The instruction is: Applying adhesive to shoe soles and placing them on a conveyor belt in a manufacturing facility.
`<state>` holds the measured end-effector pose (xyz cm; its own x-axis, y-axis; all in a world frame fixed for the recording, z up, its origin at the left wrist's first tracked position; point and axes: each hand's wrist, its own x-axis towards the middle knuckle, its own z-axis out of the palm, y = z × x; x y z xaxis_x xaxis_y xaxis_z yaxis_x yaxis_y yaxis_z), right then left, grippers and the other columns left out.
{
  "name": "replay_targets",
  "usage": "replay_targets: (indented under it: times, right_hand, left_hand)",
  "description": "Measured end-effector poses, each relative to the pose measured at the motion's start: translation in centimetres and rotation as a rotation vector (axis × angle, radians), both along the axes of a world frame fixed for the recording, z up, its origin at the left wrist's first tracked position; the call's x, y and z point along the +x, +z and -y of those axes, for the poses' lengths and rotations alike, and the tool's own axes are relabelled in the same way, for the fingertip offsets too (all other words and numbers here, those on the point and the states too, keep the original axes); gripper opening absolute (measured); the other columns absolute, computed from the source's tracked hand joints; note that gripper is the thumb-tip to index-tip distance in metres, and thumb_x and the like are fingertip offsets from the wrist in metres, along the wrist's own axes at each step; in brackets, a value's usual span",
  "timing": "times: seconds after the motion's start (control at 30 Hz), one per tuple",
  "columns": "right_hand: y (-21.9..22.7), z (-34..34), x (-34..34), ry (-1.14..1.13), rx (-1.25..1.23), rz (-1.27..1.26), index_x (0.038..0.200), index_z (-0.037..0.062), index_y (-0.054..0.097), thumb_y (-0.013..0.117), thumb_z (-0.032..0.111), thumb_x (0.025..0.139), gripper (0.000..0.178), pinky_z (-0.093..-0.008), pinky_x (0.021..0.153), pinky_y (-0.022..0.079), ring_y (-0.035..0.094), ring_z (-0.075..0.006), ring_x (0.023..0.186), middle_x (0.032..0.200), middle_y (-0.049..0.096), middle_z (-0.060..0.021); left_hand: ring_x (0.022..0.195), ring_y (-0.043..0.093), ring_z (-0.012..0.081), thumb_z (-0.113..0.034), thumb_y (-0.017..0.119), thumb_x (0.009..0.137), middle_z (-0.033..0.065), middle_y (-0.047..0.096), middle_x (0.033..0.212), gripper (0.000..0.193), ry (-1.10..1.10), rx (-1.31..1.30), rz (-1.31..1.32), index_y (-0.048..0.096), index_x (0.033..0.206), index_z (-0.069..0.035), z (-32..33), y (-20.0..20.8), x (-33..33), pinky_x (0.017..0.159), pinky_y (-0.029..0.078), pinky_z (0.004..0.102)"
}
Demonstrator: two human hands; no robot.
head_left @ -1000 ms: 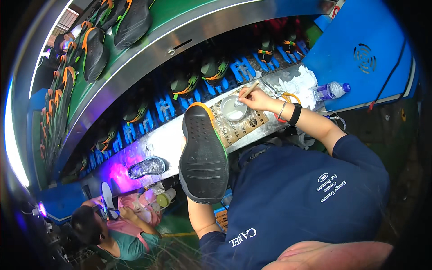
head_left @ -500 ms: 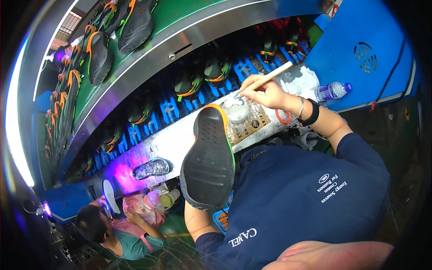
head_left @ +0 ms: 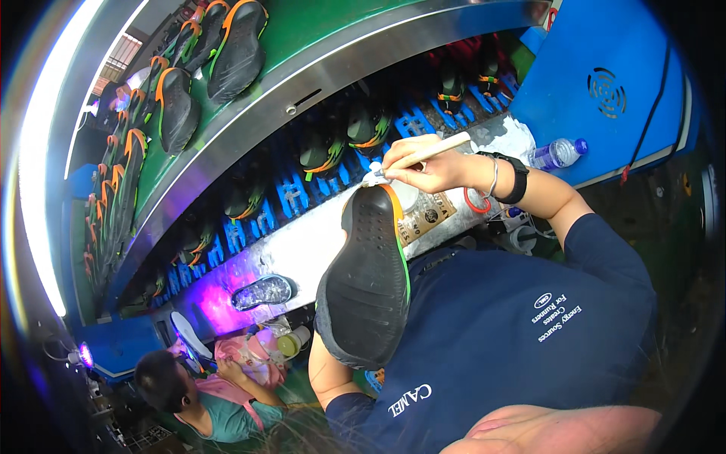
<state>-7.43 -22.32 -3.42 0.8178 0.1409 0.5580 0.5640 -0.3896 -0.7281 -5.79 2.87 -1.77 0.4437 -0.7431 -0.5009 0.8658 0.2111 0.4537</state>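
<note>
pinching pale brush (head_left: 440, 147) between right fingers (head_left: 403, 148), gap narrow, beside black shoe (head_left: 365, 276)

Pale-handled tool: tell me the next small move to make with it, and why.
I'd probably guide the pale-handled tool slightly along the rim at the narrow, orange-edged end of the shoe. The right hand grips the handle, and the white tip is right by that end, though whether it touches is unclear.
</note>
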Motion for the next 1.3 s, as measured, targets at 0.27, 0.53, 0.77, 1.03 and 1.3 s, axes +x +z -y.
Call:
replay_targets:
  times: [0.27, 0.53, 0.77, 1.03, 1.3]
  right_hand:
    - [0.3, -0.2, -1.8, -0.011, 0.077, -0.072, 0.077, -0.0011, 0.058, 0.058, 0.004, 0.073, 0.006, -0.0234, 0.048, 0.041, 0.054, -0.0133, 0.057, 0.072, 0.058, -0.0088]
    - [1.4, -0.1, -1.4, -0.138, 0.171, -0.073, 0.071, -0.0014, 0.060, 0.057, 0.000, 0.074, 0.004, -0.0232, 0.052, 0.043, 0.055, -0.0128, 0.061, 0.077, 0.059, -0.0092]
    - [1.3, 0.0, -1.7, -0.068, 0.195, -0.141, 0.077, 0.0001, 0.059, 0.057, 0.002, 0.075, 0.003, -0.0201, 0.049, 0.040, 0.051, -0.0068, 0.056, 0.071, 0.057, -0.0041]
    - [1.6, -0.2, -1.8, -0.074, 0.200, -0.254, 0.072, -0.0005, 0.057, 0.055, 0.002, 0.076, 0.005, -0.0192, 0.051, 0.039, 0.051, -0.0072, 0.060, 0.076, 0.057, -0.0064]
    - [1.6, -0.6, -1.2, -0.199, 0.187, -0.019, 0.075, 0.0008, 0.056, 0.058, 0.008, 0.076, 0.008, -0.0211, 0.048, 0.040, 0.052, -0.0061, 0.054, 0.061, 0.057, -0.0038]
  left_hand:
    - [0.074, 0.057, 0.0155, -0.036, 0.044, 0.085, 0.0093, 0.058, 0.089, 0.038, -0.005, 0.030, -0.001, 0.050, 0.104, -0.003, 0.3, 0.0, 0.1, 0.065, 0.048, 0.0263]
    - [0.078, 0.056, 0.0134, -0.032, 0.047, 0.085, 0.0076, 0.056, 0.092, 0.037, -0.059, 0.086, 0.233, 0.046, 0.108, -0.003, 1.4, 2.2, 0.2, 0.067, 0.047, 0.0261]
    - [0.082, 0.054, 0.0125, -0.031, 0.048, 0.084, 0.0056, 0.053, 0.095, 0.039, -0.036, 0.142, 0.197, 0.041, 0.113, -0.006, 1.3, 1.9, 0.4, 0.070, 0.046, 0.0256]
    - [0.081, 0.052, 0.0113, -0.030, 0.047, 0.084, 0.0051, 0.051, 0.094, 0.036, -0.074, 0.137, 0.388, 0.041, 0.111, -0.006, 0.8, 1.6, 0.8, 0.069, 0.045, 0.0241]
    - [0.085, 0.049, 0.0112, -0.031, 0.048, 0.084, 0.0052, 0.049, 0.097, 0.041, -0.055, 0.175, 0.419, 0.039, 0.113, -0.005, 0.9, 1.8, 0.9, 0.073, 0.043, 0.0254]
